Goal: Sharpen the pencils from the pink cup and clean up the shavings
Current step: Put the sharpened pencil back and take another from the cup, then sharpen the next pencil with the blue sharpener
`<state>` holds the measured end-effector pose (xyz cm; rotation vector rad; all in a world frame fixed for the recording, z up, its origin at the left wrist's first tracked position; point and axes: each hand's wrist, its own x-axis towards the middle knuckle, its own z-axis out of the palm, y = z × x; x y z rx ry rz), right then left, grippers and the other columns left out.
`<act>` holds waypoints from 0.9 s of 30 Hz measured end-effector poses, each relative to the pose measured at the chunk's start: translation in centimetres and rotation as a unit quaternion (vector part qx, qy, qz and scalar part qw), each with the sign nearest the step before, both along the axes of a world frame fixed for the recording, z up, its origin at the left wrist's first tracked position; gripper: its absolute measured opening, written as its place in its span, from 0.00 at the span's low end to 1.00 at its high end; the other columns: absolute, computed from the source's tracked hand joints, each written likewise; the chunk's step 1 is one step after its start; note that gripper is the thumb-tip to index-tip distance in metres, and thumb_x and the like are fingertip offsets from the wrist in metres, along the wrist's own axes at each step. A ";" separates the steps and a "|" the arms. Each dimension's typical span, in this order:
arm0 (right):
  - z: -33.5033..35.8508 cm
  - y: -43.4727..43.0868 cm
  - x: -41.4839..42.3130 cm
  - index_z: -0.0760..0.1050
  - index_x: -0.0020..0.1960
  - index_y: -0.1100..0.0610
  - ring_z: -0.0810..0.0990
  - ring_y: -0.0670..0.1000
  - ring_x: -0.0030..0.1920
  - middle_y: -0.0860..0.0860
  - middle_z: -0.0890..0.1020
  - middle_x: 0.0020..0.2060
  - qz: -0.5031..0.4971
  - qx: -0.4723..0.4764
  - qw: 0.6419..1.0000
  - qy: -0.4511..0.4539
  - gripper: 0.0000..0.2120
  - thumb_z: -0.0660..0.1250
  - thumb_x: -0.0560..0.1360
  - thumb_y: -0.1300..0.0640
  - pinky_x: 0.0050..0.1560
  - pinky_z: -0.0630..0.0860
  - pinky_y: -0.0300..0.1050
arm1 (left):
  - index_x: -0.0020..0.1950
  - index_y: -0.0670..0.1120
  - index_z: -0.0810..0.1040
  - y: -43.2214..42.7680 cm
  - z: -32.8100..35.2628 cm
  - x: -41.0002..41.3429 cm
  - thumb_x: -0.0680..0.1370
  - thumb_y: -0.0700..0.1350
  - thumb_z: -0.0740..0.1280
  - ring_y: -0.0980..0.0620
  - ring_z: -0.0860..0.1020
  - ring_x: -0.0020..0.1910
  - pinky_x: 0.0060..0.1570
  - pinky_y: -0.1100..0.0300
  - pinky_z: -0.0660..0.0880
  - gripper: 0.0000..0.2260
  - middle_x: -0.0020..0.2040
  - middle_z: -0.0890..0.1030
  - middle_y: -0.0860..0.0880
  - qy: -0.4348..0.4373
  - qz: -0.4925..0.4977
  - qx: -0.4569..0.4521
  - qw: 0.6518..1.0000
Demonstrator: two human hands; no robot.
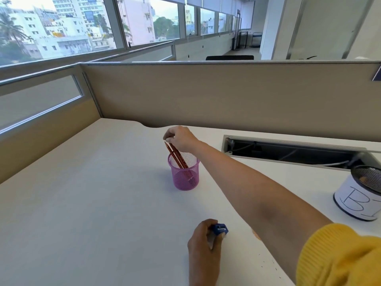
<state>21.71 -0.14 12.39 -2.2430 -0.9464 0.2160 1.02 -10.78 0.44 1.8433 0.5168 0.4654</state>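
Observation:
A pink mesh cup (184, 176) stands upright in the middle of the white desk (92, 193). Reddish-brown pencils (176, 154) lean in it, tips up to the left. My right hand (179, 138) reaches over the cup, its fingertips pinching the top end of a pencil. Near the desk's front, my left hand (204, 236) grips a small blue sharpener (220, 229). A few shavings (255, 235) lie on the desk under my right forearm, partly hidden by it.
A black mesh bin with a white paper label (359, 195) stands at the right edge. An open cable tray (288, 149) is cut into the desk behind it. Beige partition walls (226, 96) close off the back and left.

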 end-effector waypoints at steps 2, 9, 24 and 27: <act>-0.1 0.0 0.1 0.82 0.49 0.56 0.79 0.54 0.54 0.54 0.83 0.51 -0.014 0.024 1.000 0.007 0.07 0.66 0.75 0.59 0.60 0.74 0.54 | 0.44 0.57 0.72 0.0 0.1 0.0 0.71 0.35 0.70 0.76 0.73 0.45 0.44 0.80 0.67 0.16 0.44 0.78 0.59 -0.006 0.002 -0.001 1.000; 1.6 -0.9 -0.3 0.82 0.49 0.63 0.81 0.52 0.49 0.59 0.85 0.48 -0.025 0.162 0.984 0.074 0.07 0.68 0.72 0.65 0.59 0.75 0.45 | 0.44 0.56 0.74 0.0 -0.4 0.1 0.71 0.33 0.70 0.71 0.75 0.46 0.44 0.79 0.69 0.16 0.44 0.80 0.56 -0.013 0.004 -0.010 1.000; 4.8 -17.8 -7.2 0.64 0.41 0.52 0.79 0.43 0.25 0.50 0.73 0.36 -0.151 0.460 0.870 0.092 0.12 0.65 0.76 0.63 0.32 0.77 0.39 | 0.51 0.51 0.75 -0.1 -0.3 -0.1 0.73 0.37 0.68 0.58 0.76 0.46 0.44 0.81 0.67 0.11 0.47 0.78 0.55 -0.011 -0.009 0.036 0.999; 1.9 -21.4 -9.3 0.72 0.40 0.58 0.80 0.45 0.29 0.53 0.78 0.33 -0.203 0.390 0.883 0.163 0.06 0.69 0.74 0.62 0.32 0.78 0.33 | 0.51 0.49 0.76 0.2 -0.5 0.0 0.72 0.36 0.69 0.53 0.77 0.48 0.45 0.78 0.68 0.11 0.48 0.80 0.50 -0.019 -0.003 0.044 0.999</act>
